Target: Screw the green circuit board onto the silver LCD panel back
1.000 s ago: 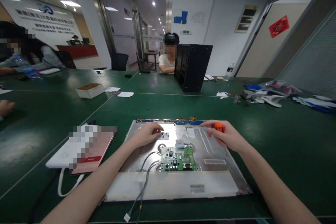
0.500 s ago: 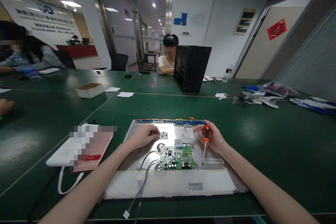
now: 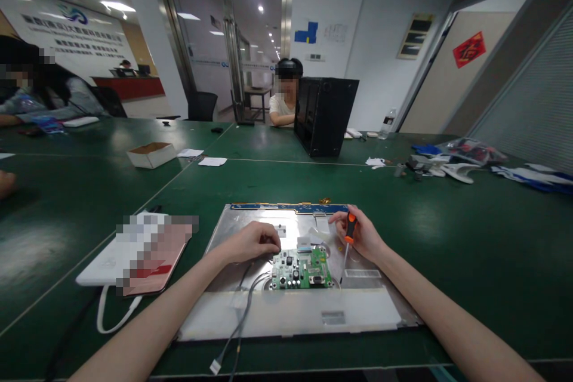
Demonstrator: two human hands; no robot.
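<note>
A flat display panel [image 3: 295,313] lies back side up on the table, with a green circuit board [image 3: 299,270] on its middle. My left hand [image 3: 255,242] is closed, its fingertips pinched together at the board's upper left corner. What they hold, if anything, is too small to make out. In my right hand [image 3: 363,233] is an orange and black screwdriver [image 3: 350,228], its shaft slanting down towards the panel right of the board. Grey cables [image 3: 246,310] run from the board's left side over the panel's front edge. A few tiny dark pieces sit on a pale patch [image 3: 281,231] beyond my left hand.
Left of the panel lie a white device [image 3: 101,265] with a cable and a pink phone-like slab [image 3: 165,262]. Farther back are an open small box [image 3: 152,156], paper pieces [image 3: 212,162] and a black computer case [image 3: 333,116] before a seated person. Bags and scraps [image 3: 465,155] lie right.
My left hand has moved from the pale patch towards me and right, to the circuit board's corner. The screwdriver's tip has shifted slightly left in my right hand.
</note>
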